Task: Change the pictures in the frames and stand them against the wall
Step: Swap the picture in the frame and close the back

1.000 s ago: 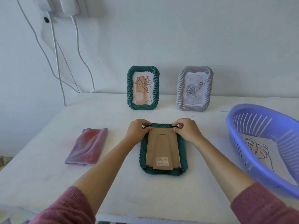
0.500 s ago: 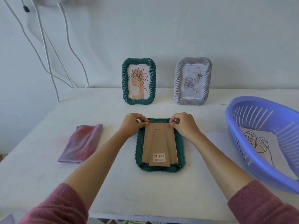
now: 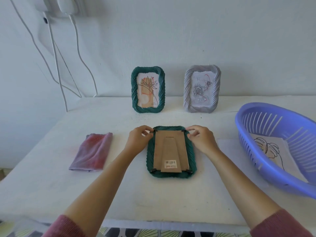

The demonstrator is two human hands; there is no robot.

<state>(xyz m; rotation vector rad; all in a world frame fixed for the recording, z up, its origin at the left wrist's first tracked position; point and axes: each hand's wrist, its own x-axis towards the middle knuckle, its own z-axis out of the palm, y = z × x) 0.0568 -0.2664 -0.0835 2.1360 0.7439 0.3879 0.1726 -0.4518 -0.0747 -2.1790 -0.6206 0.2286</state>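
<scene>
Pinching clips [image 3: 154, 131] on face-down green frame [image 3: 171, 175]: left hand [image 3: 138, 140], right hand [image 3: 202, 140].

Cloth [image 3: 90, 151], face-down frame [image 3: 171, 149], basket [image 3: 239, 124] in row left to right; behind, flower frame [image 3: 147, 89] beside rose frame [image 3: 201, 88].
</scene>
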